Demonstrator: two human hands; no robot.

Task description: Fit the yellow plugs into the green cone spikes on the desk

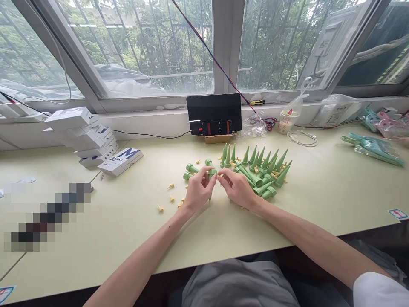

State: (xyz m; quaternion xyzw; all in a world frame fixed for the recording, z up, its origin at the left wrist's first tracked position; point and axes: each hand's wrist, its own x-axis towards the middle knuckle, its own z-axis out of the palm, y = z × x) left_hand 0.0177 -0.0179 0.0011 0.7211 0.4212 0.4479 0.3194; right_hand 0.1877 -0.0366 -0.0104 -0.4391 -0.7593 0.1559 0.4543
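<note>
My left hand [198, 191] is closed around a green cone-shaped spike [212, 174], held with its wide end up and its tip pointing down at the table. My right hand [235, 186] pinches something small and yellow against the spike's top, too small to name for sure. Both hands meet over the middle of the pale table [128, 221]. Behind and right of them lies a pile of green cone spikes [262, 170], some upright, some on their sides. Several small yellow pegs [171, 186] lie scattered to the left.
A dark tablet [214, 111] with a phone [216, 127] in front stands by the window sill. Stacked white boxes [89, 140] sit at the back left. Plastic bags [335, 110], a cup [287, 119], a cable [302, 137] and teal plastic items [373, 147] are at the right.
</note>
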